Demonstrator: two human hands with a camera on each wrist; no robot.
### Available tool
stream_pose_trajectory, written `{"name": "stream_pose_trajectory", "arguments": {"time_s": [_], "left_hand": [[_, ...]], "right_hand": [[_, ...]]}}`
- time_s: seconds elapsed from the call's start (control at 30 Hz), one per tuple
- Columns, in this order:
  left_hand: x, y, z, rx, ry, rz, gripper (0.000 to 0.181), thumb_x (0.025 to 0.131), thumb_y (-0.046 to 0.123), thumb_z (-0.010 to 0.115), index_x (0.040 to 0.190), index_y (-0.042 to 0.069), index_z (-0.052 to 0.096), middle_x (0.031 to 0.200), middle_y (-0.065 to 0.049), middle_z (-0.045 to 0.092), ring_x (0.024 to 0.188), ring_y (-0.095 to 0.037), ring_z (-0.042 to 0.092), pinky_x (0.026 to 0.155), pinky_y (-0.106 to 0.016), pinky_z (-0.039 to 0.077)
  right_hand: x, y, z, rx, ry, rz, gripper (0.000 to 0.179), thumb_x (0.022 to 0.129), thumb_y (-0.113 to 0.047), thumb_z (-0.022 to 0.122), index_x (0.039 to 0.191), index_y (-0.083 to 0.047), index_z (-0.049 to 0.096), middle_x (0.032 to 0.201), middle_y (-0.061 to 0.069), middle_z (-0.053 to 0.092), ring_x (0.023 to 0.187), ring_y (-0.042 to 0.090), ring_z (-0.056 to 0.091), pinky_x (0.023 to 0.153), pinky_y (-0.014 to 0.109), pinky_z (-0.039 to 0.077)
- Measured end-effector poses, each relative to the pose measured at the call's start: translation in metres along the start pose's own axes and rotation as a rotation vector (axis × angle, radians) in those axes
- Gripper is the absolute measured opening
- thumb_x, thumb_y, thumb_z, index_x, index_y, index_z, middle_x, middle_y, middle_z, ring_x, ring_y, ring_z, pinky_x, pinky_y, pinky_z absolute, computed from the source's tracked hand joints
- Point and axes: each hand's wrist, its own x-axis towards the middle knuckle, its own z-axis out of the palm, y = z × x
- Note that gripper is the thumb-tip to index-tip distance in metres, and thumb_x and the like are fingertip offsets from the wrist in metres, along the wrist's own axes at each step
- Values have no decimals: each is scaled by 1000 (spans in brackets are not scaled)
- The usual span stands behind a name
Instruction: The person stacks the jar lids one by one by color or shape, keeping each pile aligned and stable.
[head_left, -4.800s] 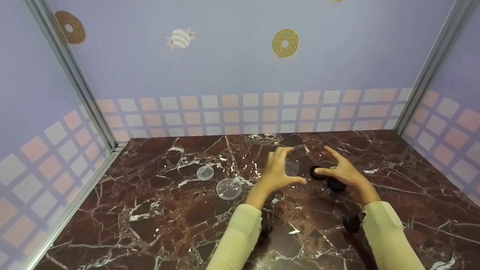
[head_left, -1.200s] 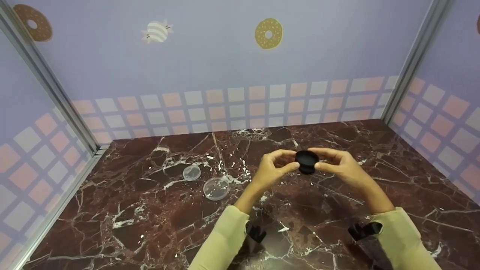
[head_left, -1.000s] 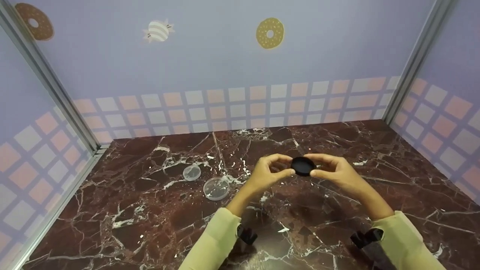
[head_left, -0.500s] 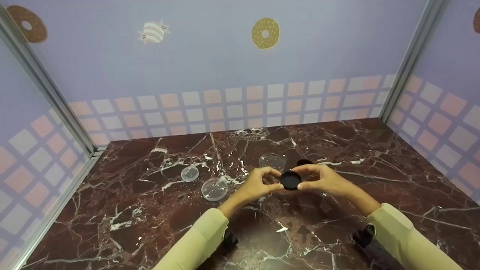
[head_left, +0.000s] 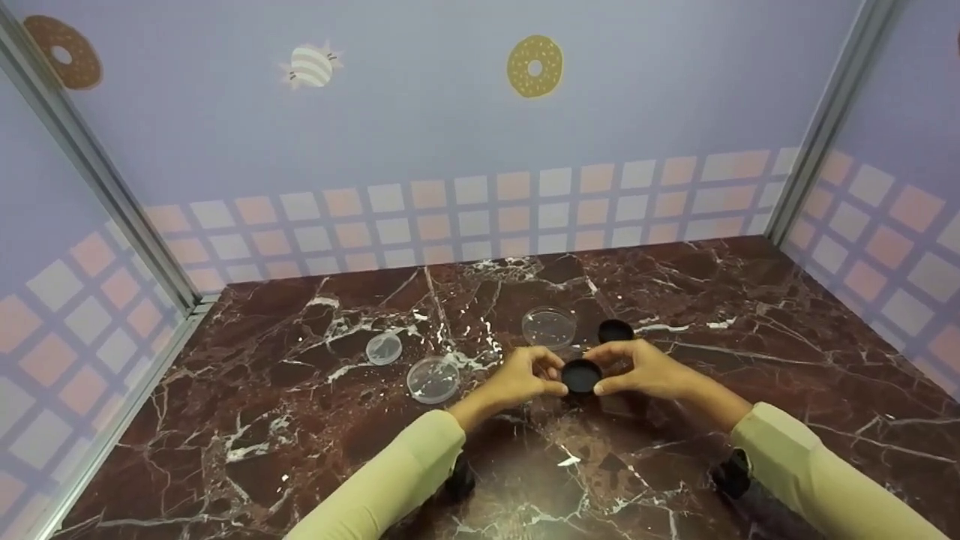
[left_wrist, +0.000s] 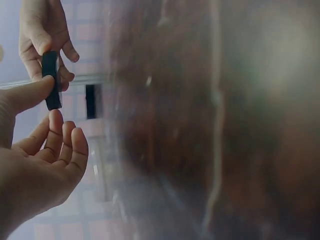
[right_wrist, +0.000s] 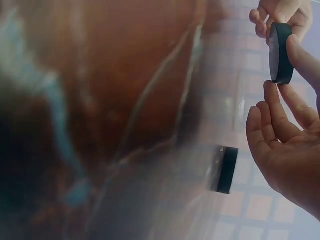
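Both hands pinch one shallow, round black cap (head_left: 581, 376) by opposite sides, its hollow face turned up. My left hand (head_left: 525, 375) has thumb and fingertips at its left edge. My right hand (head_left: 645, 369) grips the right edge in the same way. The left wrist view shows the held cap (left_wrist: 51, 80) side-on, a little off the tabletop. Behind the right fingers a second black cap (head_left: 616, 331) lies on the table, partly covered in the head view. Just beyond the left hand is a clear round dish (head_left: 549, 327).
Left of the hands, another clear round dish (head_left: 433, 379) and a smaller clear disc (head_left: 384, 349) lie on the dark red marbled tabletop (head_left: 315, 420). Patterned panels (head_left: 450, 217) with metal corner posts enclose the table at the back and sides.
At first both hands were spread apart, holding nothing. Later they held the black cap near the second cap, then brought it left and closer to me, uncovering the second cap and the dish.
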Motion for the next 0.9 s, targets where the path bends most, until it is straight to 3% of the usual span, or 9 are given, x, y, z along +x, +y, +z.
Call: {"name": "stream_pose_trajectory", "arguments": {"time_s": [0.17,0.33,0.63,0.9], "left_hand": [[2,-3,6,5,-21,-44,30,73,-6,73,101,-12,61,80,-7,60,69,-7,50,64,-12,43],[3,-4,10,44,-25,-77,30,71,-6,73,98,-8,60,77,2,52,69,-6,49,64,-12,41],[2,-4,12,145,-29,-75,30,68,-5,76,94,-7,61,76,1,52,68,-7,47,64,-13,38],[2,-6,12,167,-52,-88,30,69,-4,76,96,-9,63,75,2,50,67,-6,46,60,-12,37]], "right_hand": [[0,6,0,-30,-36,-9,47,81,-12,77,118,10,60,110,28,67,97,20,66,89,25,52],[1,8,-1,-30,-72,-14,46,80,-11,77,117,10,60,106,29,66,91,13,63,83,21,51],[2,10,3,-80,-96,-6,48,77,-12,79,115,9,60,103,25,65,89,14,59,81,20,50],[2,13,6,-156,-84,-3,47,76,-16,81,114,6,63,98,19,65,86,10,55,79,18,47]]}}
